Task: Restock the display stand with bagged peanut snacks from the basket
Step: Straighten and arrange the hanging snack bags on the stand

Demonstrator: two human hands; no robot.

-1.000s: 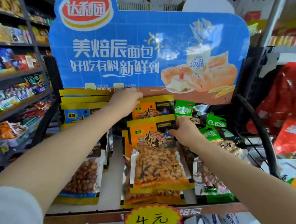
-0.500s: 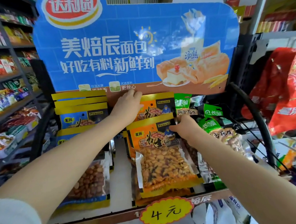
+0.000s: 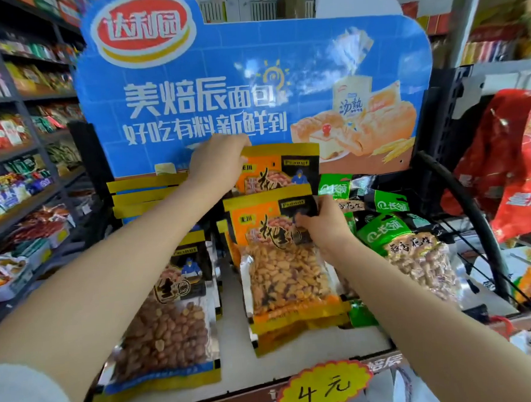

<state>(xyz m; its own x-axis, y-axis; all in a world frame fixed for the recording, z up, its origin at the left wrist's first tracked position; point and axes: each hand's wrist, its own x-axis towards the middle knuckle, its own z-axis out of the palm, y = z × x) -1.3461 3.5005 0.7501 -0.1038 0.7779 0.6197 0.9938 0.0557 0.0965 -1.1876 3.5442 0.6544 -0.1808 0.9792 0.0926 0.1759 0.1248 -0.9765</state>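
The front orange peanut bag (image 3: 288, 261) lay in the middle column of the display stand (image 3: 239, 398), its lower edge short of the stand's front lip, with a strip of bare white shelf showing below it. The right hand (image 3: 325, 228) pinched its upper right corner, thumb on the black label patch, fingers behind. A 2nd orange peanut bag (image 3: 282, 168) stood raised behind it, its top edge lifted up against the blue header board (image 3: 251, 86); the left hand (image 3: 217, 163) gripped its upper left corner, fingers curled over the edge. More orange bags lay stacked under the front one, their edges showing at the bottom.

Just left, across a narrow white gap of shelf, a blue-trimmed peanut bag (image 3: 166, 325) lay flat with yellow bag tops stacked behind it. To the right, green peanut bags (image 3: 397, 239) overlapped in a loose pile, touching the orange column's right side. A black curved bar (image 3: 467, 216) bounded the stand's right edge. A yellow price tag (image 3: 324, 390) reading 4 元 hung on the front lip. Store shelves (image 3: 17, 172) crowded the left side.
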